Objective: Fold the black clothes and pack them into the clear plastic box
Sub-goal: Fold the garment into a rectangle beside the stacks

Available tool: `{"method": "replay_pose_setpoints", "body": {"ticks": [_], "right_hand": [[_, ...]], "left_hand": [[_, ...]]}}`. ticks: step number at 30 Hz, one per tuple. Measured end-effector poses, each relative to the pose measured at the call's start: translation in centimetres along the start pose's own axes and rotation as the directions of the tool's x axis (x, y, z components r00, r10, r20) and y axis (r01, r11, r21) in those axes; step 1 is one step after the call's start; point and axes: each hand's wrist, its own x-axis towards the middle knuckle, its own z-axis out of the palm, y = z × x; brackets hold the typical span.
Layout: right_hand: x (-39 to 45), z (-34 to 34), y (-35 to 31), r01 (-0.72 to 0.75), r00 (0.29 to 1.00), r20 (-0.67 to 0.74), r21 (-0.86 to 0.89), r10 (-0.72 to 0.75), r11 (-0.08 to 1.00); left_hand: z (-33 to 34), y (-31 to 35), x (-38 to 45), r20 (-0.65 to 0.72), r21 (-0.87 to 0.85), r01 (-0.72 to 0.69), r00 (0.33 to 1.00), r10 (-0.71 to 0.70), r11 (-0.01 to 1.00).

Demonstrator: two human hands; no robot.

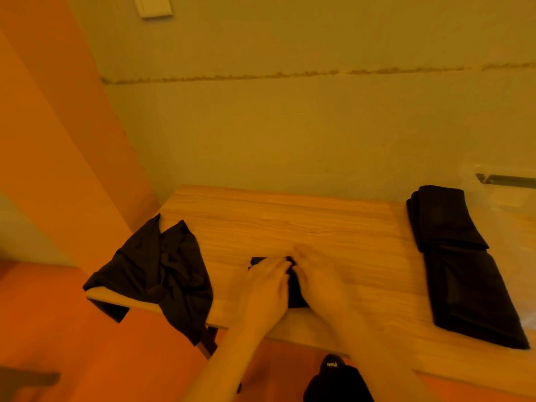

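Black folded garment [294,288] lies pressed on the wooden table [290,221] under left hand [265,288] and right hand [319,281], fingers flat.

Head-worn, wide-angle, looking forward and down from close above the near edge of the counter [290,224], facing the wall [290,126] behind it.
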Motion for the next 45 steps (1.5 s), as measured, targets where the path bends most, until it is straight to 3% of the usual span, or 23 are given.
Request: {"method": "replay_pose_setpoints", "body": {"ticks": [1,2,4,8,9,11,12,14,16,17,18,22,24,26,29,32,34,36,39,40,41,43,45], "right_hand": [[-0.2,0.1,0.0,0.051,0.989,0.143,-0.044,-0.044,0.998],[-0.5,0.1,0.3,0.007,0.963,0.268,-0.077,0.014,0.997],[-0.5,0.0,1.1,-0.141,0.912,0.366,-0.139,0.183,0.980],[-1.0,-0.9,1.5,-0.309,0.845,0.407,-0.155,0.345,0.938],[-1.0,-1.3,1.7,-0.331,0.826,0.432,-0.145,0.361,0.932],[-1.1,-2.5,2.2,-0.390,0.813,0.440,-0.076,0.382,0.918],[-1.3,-3.3,2.4,-0.406,0.827,0.407,-0.043,0.387,0.913],[-2.0,-4.4,2.2,-0.337,0.894,0.303,-0.027,0.329,0.941],[-2.6,-4.5,0.9,-0.133,0.943,0.294,-0.087,0.153,0.987],[-2.8,-4.2,0.2,-0.049,0.940,0.331,-0.104,0.081,0.993],[-2.8,-3.5,-0.2,-0.014,0.928,0.369,-0.112,0.054,0.994],[-3.1,-2.1,-0.8,-0.164,0.885,0.421,-0.112,0.197,0.980],[-3.7,-2.0,-0.5,-0.113,0.878,0.445,-0.160,0.174,0.981],[-4.1,-2.3,-0.3,-0.035,0.886,0.444,-0.217,0.131,0.975],[-4.4,-3.1,-0.6,0.063,0.945,0.324,-0.308,0.042,0.949],[-4.7,-3.5,-1.4,0.100,0.960,0.273,-0.134,-0.060,0.986],[-4.2,-4.0,-2.0,-0.081,0.978,0.204,0.212,0.037,0.974],[-3.1,-5.3,-2.1,-0.306,0.952,0.201,0.575,0.231,0.759],[-1.2,-7.7,-1.4,-0.466,0.874,0.338,0.786,0.349,0.405],[-0.8,-8.5,-1.1,-0.503,0.851,0.404,0.811,0.336,0.299],[-0.4,-9.1,-0.8,-0.515,0.841,0.443,0.832,0.312,0.206],[-0.1,-10.1,-0.5,-0.521,0.833,0.485,0.849,0.266,0.085],[-0.1,-10.6,-0.4,-0.539,0.822,0.511,0.841,0.252,0.050]], "left_hand": [[0.5,0.1,-0.2,0.158,0.072,-0.043,0.987,0.031,0.996],[1.0,-0.3,-0.4,0.255,0.141,-0.006,0.966,-0.031,0.990],[1.7,-1.7,-0.2,0.355,0.208,0.198,0.897,-0.263,0.958],[0.9,-2.9,0.3,0.417,0.158,0.337,0.829,-0.372,0.928],[0.3,-2.9,0.4,0.412,0.089,0.371,0.831,-0.373,0.924],[-0.9,-3.0,-0.2,0.257,-0.200,0.485,0.864,-0.432,0.851],[-1.9,-2.7,-0.8,0.170,-0.330,0.540,0.841,-0.514,0.775],[-3.1,-2.6,-1.8,0.140,-0.467,0.704,0.656,-0.742,0.534],[-3.0,-2.7,-2.6,0.269,-0.547,0.802,0.439,-0.857,0.239],[-3.0,-2.3,-2.8,0.338,-0.585,0.802,0.379,-0.861,0.124],[-3.0,-1.5,-2.9,0.397,-0.618,0.784,0.370,-0.840,0.053],[-3.9,1.4,-1.4,0.501,-0.637,0.769,0.466,-0.729,0.054],[-4.2,1.9,-0.3,0.550,-0.630,0.775,0.496,-0.672,0.057],[-3.8,1.7,0.4,0.604,-0.566,0.822,0.472,-0.642,0.072],[-3.8,2.4,1.1,0.662,-0.463,0.883,0.400,-0.634,0.075],[-4.2,3.4,2.2,0.677,-0.517,0.856,0.403,-0.615,-0.009],[-5.0,3.7,3.0,0.684,-0.589,0.805,0.455,-0.570,-0.064],[-5.9,3.9,3.6,0.645,-0.664,0.748,0.561,-0.519,-0.017],[-6.1,3.0,4.1,0.465,-0.609,0.707,0.685,-0.561,0.359],[-6.2,2.9,4.1,0.483,-0.587,0.714,0.687,-0.543,0.381],[-6.0,2.8,4.1,0.568,-0.617,0.731,0.670,-0.479,0.291],[-5.9,3.5,4.0,0.743,-0.644,0.765,0.623,-0.244,-0.008],[-5.7,4.6,4.2,0.760,-0.649,0.731,0.636,-0.135,-0.210]]}}
